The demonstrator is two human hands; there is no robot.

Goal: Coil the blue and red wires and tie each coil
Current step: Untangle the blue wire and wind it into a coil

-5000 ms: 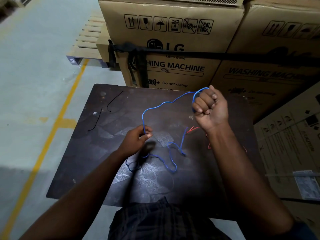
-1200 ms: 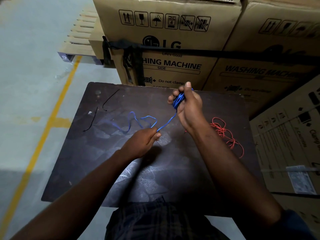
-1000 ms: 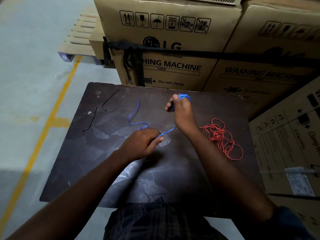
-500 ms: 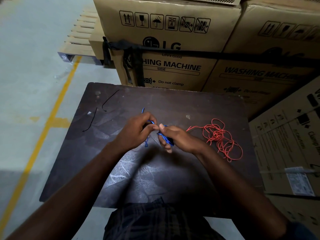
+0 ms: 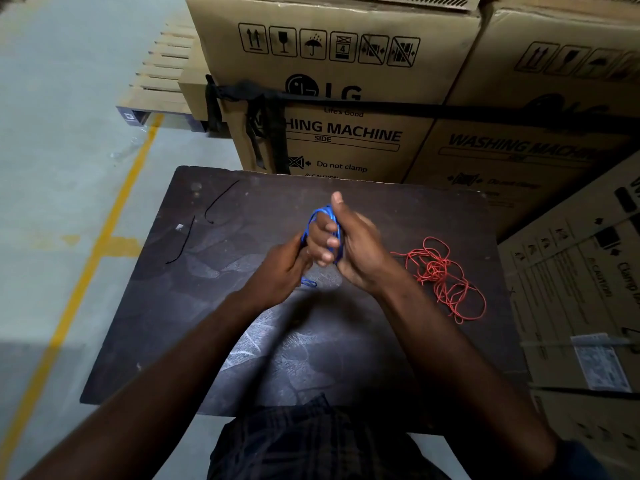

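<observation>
Now, progress in the head view: the blue wire (image 5: 320, 220) is almost all gathered into a coil. Only a short loop of it shows under the left hand (image 5: 280, 268), close above the desk (image 5: 242, 341). I judge the coiling of blue is nearly finished, but no tie is around it yet.
What is left: to tie the blue coil, then to coil and tie the red wire (image 5: 443, 275), which lies as a loose tangle and is not touched.
Right hand (image 5: 356, 247): fingers curled, thumb up. The blue turns go around its fingers, so it grasps the blue wire.
Left hand: closed on the left side of the blue coil and touching the right hand. Its fingertips are hidden, but it looks to pinch the wire.
Place of blue wire: held in both hands above the middle of the desk, a little toward the far edge.
Direction of blue coil: a narrow oval that stands up. Its long axis runs from the near edge to the far edge, and the rounded top points up and away.
Place of red wire: flat on the desk, near the right edge, apart from the hands.
Direction of red wire: stretched slantwise toward the near right corner, and one end reaches toward the hands.
Black strands (image 5: 221, 202): two thin pieces near the far left corner, perhaps ties, though I cannot be sure.
Cardboard boxes (image 5: 339, 133): stacked behind the far edge.
</observation>
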